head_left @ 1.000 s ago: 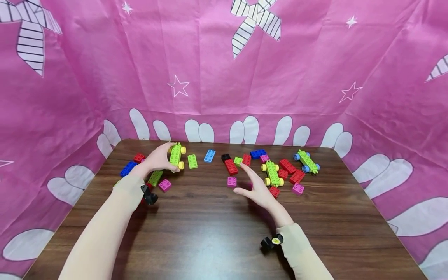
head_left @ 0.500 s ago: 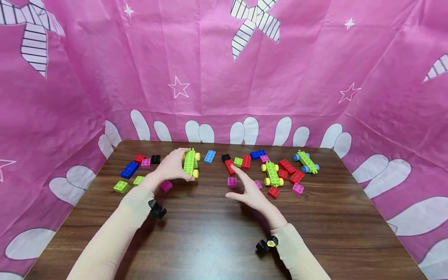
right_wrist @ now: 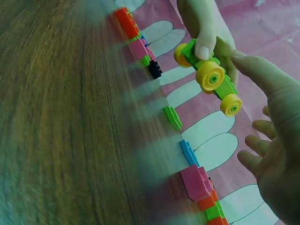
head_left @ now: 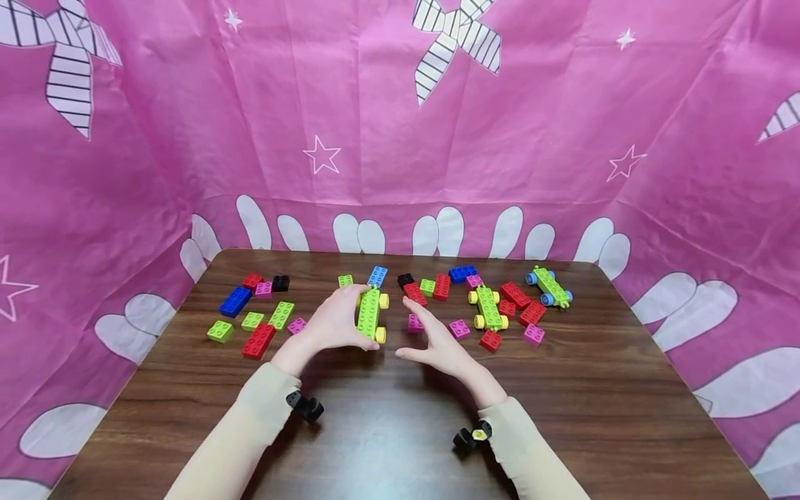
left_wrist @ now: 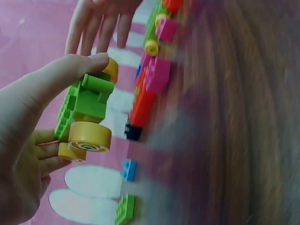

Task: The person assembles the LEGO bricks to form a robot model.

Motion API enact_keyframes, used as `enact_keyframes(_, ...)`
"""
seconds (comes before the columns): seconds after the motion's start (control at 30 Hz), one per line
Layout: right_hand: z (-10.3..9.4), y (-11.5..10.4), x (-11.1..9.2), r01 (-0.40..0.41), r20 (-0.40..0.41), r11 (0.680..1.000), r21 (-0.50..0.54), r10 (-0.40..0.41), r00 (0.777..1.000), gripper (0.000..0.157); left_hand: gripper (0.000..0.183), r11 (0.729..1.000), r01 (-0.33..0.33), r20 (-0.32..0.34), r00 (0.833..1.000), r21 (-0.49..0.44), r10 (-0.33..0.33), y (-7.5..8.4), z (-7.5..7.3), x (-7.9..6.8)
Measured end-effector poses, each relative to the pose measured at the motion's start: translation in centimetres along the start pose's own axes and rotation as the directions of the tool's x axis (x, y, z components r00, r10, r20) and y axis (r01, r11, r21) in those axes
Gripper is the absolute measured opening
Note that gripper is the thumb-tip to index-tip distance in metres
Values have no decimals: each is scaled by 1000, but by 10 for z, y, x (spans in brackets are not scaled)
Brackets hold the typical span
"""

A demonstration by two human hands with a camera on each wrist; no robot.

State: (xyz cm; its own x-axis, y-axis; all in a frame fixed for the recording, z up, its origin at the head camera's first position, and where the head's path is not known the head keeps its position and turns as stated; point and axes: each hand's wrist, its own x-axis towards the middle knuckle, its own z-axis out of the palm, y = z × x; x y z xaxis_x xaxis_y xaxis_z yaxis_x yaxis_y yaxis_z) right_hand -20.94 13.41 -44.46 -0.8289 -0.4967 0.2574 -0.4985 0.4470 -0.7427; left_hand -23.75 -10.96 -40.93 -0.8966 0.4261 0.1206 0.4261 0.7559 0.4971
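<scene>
My left hand (head_left: 337, 321) grips a lime-green toy car base (head_left: 369, 314) with yellow wheels, thumb at its near end and fingers at its far end. In the left wrist view the car base (left_wrist: 86, 110) hangs above the table, its studs facing away from the wheels. Just to the right, my right hand (head_left: 440, 348) holds nothing; its fingers are spread and its thumb points toward the car base. In the right wrist view the right hand (right_wrist: 281, 126) stands beside the held car base (right_wrist: 211, 77). A pink brick (head_left: 415, 323) lies partly behind the right fingers.
Another yellow-wheeled car base (head_left: 488, 307) and a blue-wheeled one (head_left: 549, 287) stand at the right among red bricks (head_left: 532, 313). At the left lie a blue brick (head_left: 235, 301), a red brick (head_left: 258, 341) and several smaller ones. A light blue brick (head_left: 378, 276) lies farther back.
My left hand has carried the yellow-wheeled car base rightward and nearer, from the left group to the middle. The right hand has shifted slightly left, toward it.
</scene>
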Motion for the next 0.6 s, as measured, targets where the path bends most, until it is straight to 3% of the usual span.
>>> enact_keyframes(0.27,1,1,-4,-13,66,1000,-20,14,998,91,113,1000,-27,26,999,16,26,19,16,-11)
enact_keyframes(0.6,0,7,-12,5,145,998,-62,4,989,94,112,996,-87,39,995,25,86,29,31,-19)
